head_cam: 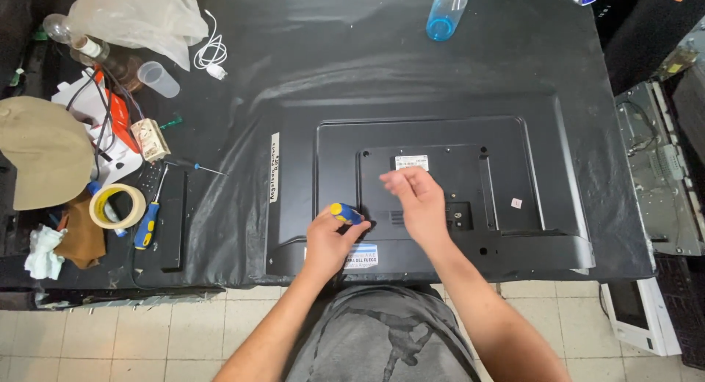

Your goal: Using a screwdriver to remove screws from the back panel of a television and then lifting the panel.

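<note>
A black flat-screen television (514, 147) lies face down on a black-covered table, back panel up. My left hand (332, 239) grips a screwdriver with a blue and yellow handle (346, 213) near the lower left of the raised centre panel. My right hand (418, 202) rests flat on that centre panel, fingers spread, just below a white label (411, 162); it holds nothing that I can see.
A second blue and yellow screwdriver (147, 224), a tape roll (117, 206), a remote, a cap (40, 151), a power socket with cables and rags crowd the table's left. A clear cup (158, 79), white cable and blue bottle (446, 13) lie farther back. Electronics chassis stand at right.
</note>
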